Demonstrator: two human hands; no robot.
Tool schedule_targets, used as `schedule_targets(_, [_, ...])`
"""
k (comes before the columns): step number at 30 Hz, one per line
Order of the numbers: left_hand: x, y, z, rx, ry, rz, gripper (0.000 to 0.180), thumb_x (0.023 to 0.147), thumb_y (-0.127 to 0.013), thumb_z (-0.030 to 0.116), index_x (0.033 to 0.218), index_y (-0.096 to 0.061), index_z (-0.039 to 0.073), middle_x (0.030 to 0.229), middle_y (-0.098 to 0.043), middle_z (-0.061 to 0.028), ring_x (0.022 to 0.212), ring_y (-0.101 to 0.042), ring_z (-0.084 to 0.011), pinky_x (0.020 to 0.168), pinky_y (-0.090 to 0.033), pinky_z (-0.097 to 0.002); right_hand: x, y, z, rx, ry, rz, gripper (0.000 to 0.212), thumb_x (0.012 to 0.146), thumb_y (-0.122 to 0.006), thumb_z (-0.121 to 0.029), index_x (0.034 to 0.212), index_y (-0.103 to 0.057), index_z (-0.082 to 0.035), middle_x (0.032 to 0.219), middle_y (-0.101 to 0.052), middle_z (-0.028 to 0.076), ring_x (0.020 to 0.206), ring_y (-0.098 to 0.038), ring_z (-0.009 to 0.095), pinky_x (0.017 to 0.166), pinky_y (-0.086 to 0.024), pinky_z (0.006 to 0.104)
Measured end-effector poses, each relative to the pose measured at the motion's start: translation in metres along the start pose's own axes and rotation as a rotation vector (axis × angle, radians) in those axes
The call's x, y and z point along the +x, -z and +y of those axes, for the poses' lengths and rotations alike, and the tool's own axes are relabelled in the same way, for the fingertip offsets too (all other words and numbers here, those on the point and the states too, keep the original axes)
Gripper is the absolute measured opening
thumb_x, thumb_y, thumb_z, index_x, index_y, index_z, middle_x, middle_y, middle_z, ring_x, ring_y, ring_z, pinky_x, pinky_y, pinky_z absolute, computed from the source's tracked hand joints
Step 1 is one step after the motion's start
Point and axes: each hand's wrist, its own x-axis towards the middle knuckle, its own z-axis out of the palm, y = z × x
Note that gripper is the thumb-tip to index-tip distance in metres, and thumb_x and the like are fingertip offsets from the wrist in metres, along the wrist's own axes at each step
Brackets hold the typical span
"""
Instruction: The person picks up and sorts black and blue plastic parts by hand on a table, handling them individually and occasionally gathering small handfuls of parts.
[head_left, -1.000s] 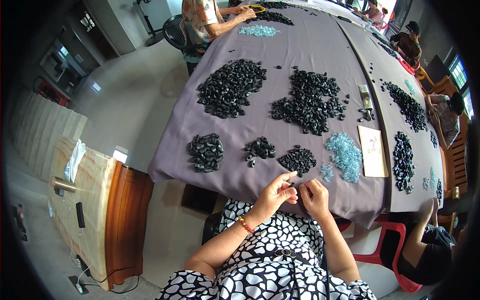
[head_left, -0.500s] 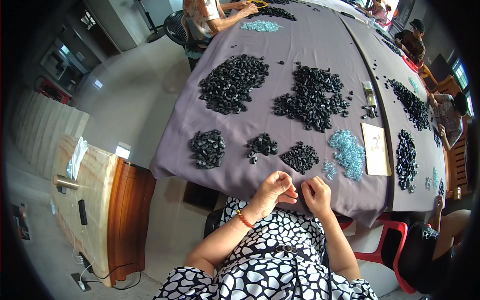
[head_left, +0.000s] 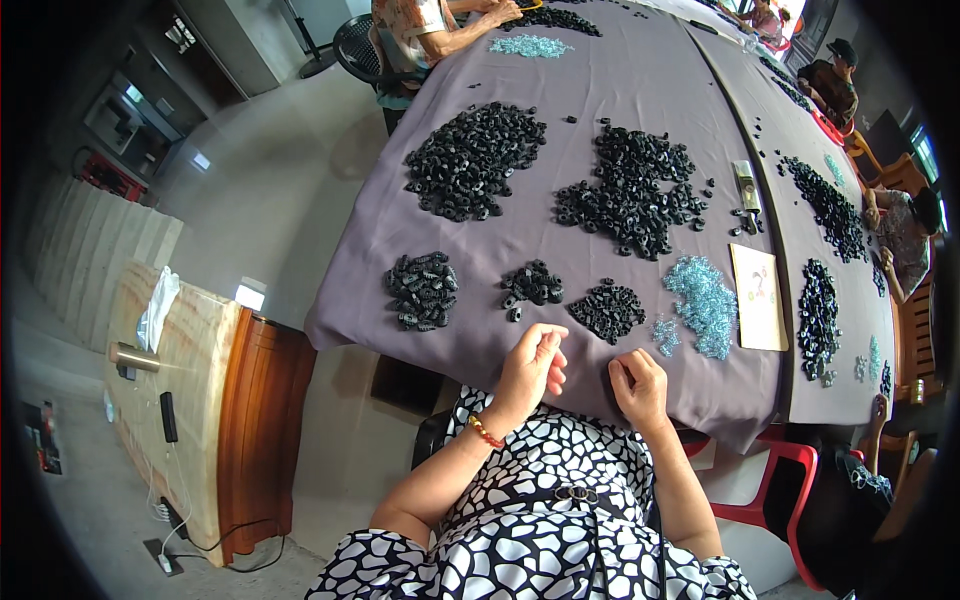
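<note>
I sit at the near edge of a long table under a grey-purple cloth (head_left: 620,110). My left hand (head_left: 528,368) rests on the cloth edge with its fingertips pinched together. My right hand (head_left: 640,388) lies a hand's width to its right, curled into a loose fist. Whether either holds a small part is too small to see. Just beyond them lie three little heaps of black parts (head_left: 421,289) (head_left: 531,284) (head_left: 606,308) and a spread of pale blue parts (head_left: 700,302).
Two big piles of black ring-like parts (head_left: 474,160) (head_left: 636,190) fill the table's middle. A pale card (head_left: 757,297) lies at the right, with more black parts (head_left: 817,320) beyond it. Other people sit at the far end and right side. A wooden cabinet (head_left: 200,400) stands at my left.
My hands were joined at the fingertips over the table edge. They have come apart, and the right hand has curled shut.
</note>
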Motion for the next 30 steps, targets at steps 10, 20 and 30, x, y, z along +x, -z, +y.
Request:
schedule_targets(10, [0.054, 0.055, 0.017, 1.048, -0.578, 0.388, 0.016, 0.103, -0.05, 0.011, 0.115, -0.056, 0.002, 0.107, -0.065, -0.02, 0.098, -0.065, -0.0387, 0.083, -0.053, -0.0467, -0.002, 0.0, -0.001, 0.001, -0.038, 0.001, 0.007, 0.086, -0.069, -0.005, 0.083, -0.064, -0.002, 0.071, -0.057, 0.011, 0.054, -0.058, 0.026, 0.054, -0.046, 0.0359])
schedule_targets(20, [0.057, 0.054, 0.012, 1.125, -0.415, 0.348, 0.017, 0.1, -0.051, 0.008, 0.114, -0.054, 0.0, 0.109, -0.062, -0.022, 0.097, -0.066, -0.0418, 0.083, -0.055, -0.0484, -0.001, -0.001, -0.001, -0.016, -0.029, -0.001, 0.007, 0.085, -0.069, -0.005, 0.082, -0.064, -0.002, 0.071, -0.057, 0.011, 0.055, -0.058, 0.028, 0.054, -0.047, 0.0369])
schedule_targets(30, [0.064, 0.059, 0.012, 1.103, -0.421, 0.351, 0.016, 0.102, -0.049, 0.009, 0.113, -0.054, -0.001, 0.107, -0.062, -0.025, 0.096, -0.065, -0.0444, 0.083, -0.055, -0.0498, -0.001, -0.001, -0.001, -0.044, -0.024, -0.003, 0.007, 0.085, -0.07, -0.006, 0.081, -0.065, -0.003, 0.071, -0.059, 0.011, 0.056, -0.06, 0.029, 0.055, -0.048, 0.0372])
